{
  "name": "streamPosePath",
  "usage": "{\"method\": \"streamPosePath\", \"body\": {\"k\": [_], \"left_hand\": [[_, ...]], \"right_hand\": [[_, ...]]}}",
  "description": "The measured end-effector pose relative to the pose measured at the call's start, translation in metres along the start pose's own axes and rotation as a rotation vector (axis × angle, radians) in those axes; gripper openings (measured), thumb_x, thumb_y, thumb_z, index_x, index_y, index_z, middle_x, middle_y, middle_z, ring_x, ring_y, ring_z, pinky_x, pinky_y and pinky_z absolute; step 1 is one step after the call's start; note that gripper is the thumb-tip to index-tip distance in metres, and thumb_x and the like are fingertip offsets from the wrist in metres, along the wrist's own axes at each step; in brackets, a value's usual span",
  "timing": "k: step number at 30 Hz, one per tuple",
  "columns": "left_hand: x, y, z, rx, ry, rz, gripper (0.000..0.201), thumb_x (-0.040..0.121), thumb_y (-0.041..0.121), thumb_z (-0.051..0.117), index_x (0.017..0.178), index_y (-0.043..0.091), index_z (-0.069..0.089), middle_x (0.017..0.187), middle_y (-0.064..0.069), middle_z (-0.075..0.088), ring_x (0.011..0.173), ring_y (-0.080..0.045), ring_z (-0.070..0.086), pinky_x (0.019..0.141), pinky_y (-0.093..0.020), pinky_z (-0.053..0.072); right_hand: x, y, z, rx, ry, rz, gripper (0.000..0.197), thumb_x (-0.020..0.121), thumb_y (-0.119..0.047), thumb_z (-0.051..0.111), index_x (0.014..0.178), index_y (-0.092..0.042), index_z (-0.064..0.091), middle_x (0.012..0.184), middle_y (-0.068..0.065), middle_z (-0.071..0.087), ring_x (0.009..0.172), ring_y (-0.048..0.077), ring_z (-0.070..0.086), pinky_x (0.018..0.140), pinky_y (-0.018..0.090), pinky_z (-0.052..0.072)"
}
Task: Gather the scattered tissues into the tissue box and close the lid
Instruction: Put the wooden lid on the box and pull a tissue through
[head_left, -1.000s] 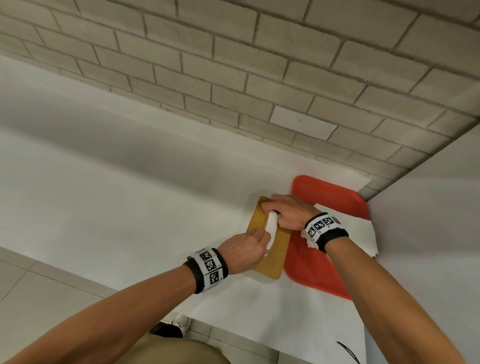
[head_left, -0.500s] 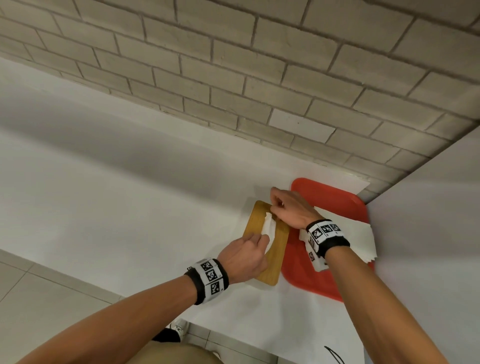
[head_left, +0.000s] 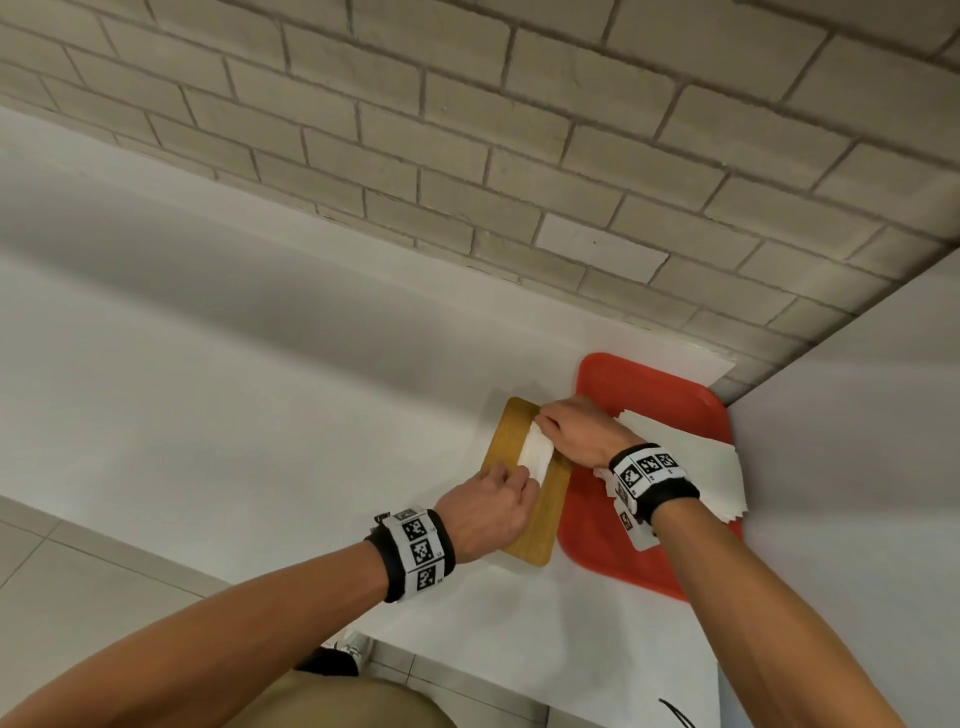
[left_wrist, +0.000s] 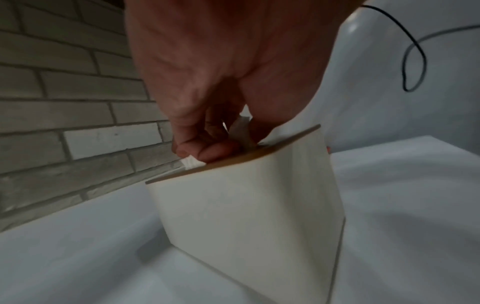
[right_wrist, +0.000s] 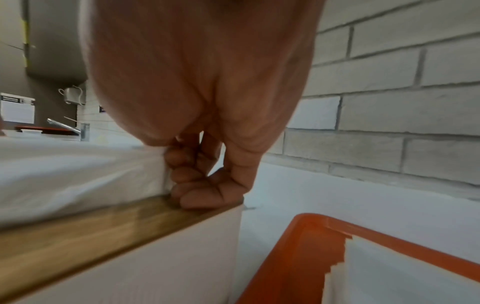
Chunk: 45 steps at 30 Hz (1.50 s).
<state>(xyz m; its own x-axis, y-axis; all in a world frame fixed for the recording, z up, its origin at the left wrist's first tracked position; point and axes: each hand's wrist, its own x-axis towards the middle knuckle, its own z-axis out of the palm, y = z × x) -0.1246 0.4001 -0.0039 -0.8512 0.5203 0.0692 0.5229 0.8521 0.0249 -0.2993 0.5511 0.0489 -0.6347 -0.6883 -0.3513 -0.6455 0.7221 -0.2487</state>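
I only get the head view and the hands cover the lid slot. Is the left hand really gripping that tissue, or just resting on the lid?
Observer: The left wrist view shows the left hand pinching the tissue between thumb and fingers, right above the wooden lid.
Operator: And the right hand?
Observer: In the right wrist view, the right hand has its fingers curled against the tissue's end, with the thumb on the lid's corner. I cannot tell whether it is gripping the tissue.
Operator: What is under the lid?
Observer: The tissue box, with plain white walls. The lid lies on top of it.
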Motion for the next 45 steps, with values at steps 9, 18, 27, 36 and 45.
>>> {"method": "streamPosePath", "body": {"k": [9, 18, 27, 36, 45], "left_hand": [[0.002, 0.011, -0.01, -0.073, 0.017, -0.157, 0.019, 0.09, 0.014, 0.058, 0.108, 0.009, 0.054, 0.087, -0.008, 0.063, 0.066, -0.027, 0.061, 0.051, -0.033, 0.043], [0.002, 0.023, -0.021, -0.061, -0.126, -0.238, 0.023, 0.071, 0.004, 0.082, 0.09, 0.007, 0.068, 0.083, -0.01, 0.068, 0.066, -0.029, 0.067, 0.046, -0.032, 0.044], [-0.004, 0.027, -0.015, -0.409, 0.056, -0.28, 0.043, 0.081, -0.012, 0.062, 0.111, 0.009, 0.041, 0.075, -0.005, 0.044, 0.052, -0.026, 0.039, 0.046, -0.036, 0.032], [0.004, 0.039, -0.013, -0.641, 0.238, -0.645, 0.047, 0.108, 0.036, 0.049, 0.144, 0.012, 0.033, 0.082, -0.013, 0.069, 0.062, -0.036, 0.065, 0.053, -0.04, 0.051], [0.007, 0.044, -0.019, -0.597, 0.211, -0.623, 0.014, 0.113, 0.021, 0.034, 0.123, 0.012, 0.037, 0.063, -0.008, 0.056, 0.046, -0.034, 0.051, 0.045, -0.045, 0.048]], "right_hand": [[-0.02, -0.006, 0.02, 0.239, 0.283, 0.276, 0.044, 0.11, -0.047, 0.047, 0.082, -0.013, 0.054, 0.082, 0.002, 0.059, 0.074, 0.021, 0.052, 0.075, 0.036, 0.04], [-0.014, -0.018, 0.033, 0.046, 0.214, 0.193, 0.032, 0.111, -0.031, 0.046, 0.099, -0.008, 0.064, 0.103, 0.017, 0.07, 0.097, 0.039, 0.066, 0.079, 0.042, 0.049], [-0.002, -0.017, 0.028, 0.224, 0.125, 0.414, 0.059, 0.115, -0.046, 0.032, 0.07, -0.013, 0.049, 0.073, 0.008, 0.054, 0.086, 0.034, 0.056, 0.077, 0.039, 0.04], [0.0, -0.026, 0.022, 0.379, 0.164, 0.535, 0.073, 0.096, -0.078, 0.043, 0.09, -0.008, 0.065, 0.093, 0.015, 0.07, 0.087, 0.034, 0.069, 0.077, 0.039, 0.054], [0.002, -0.019, 0.029, 0.379, 0.297, 0.573, 0.063, 0.103, -0.054, 0.028, 0.086, -0.004, 0.063, 0.089, 0.02, 0.072, 0.087, 0.037, 0.069, 0.088, 0.045, 0.06]]}}
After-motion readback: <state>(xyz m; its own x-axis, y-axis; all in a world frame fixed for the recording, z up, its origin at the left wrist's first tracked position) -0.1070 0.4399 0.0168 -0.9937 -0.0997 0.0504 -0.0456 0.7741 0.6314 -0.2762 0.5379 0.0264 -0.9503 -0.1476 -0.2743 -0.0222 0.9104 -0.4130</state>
